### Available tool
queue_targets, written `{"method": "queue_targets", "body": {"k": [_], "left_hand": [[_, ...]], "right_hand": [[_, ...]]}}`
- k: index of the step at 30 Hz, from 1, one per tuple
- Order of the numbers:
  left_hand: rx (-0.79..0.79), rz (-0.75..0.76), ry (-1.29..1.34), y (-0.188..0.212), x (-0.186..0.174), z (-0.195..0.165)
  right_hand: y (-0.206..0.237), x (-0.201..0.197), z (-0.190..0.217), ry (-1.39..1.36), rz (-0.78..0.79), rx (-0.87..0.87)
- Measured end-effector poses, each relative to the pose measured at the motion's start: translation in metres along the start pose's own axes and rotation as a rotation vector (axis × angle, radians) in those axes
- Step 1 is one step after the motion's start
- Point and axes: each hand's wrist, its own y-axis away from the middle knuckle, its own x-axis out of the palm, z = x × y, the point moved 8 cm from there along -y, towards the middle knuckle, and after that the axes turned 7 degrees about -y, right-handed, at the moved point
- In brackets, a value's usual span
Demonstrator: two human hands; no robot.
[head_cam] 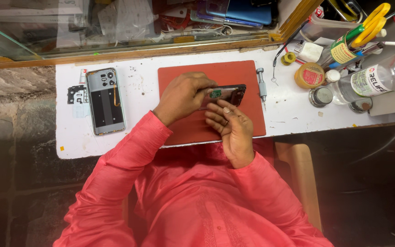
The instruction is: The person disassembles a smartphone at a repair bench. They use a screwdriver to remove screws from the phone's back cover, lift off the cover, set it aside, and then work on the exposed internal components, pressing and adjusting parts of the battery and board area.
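Observation:
An opened phone body (227,93) with a dark frame and a green part inside is held over a red work mat (248,73). My left hand (182,96) covers its left end and grips it from above. My right hand (234,130) supports it from below, fingertips touching its lower edge. Both sleeves are pink-red.
A detached phone back shell (105,100) lies on the white bench (69,142) at left, beside small dark parts (75,93). A screwdriver (262,84) lies right of the mat. Tape roll (309,75), small tins (321,96), a clear bottle (376,77) and yellow scissors (375,20) crowd the right.

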Motion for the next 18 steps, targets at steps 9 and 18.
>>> {"method": "queue_targets", "body": {"k": [9,18], "left_hand": [[-0.018,-0.015,0.075,0.001,-0.001,-0.001],[-0.027,-0.005,0.102,0.002,0.002,0.002]], "right_hand": [[0.000,0.021,-0.008,-0.290,0.070,0.021],[-0.024,0.011,-0.018,-0.068,0.031,0.078]]}}
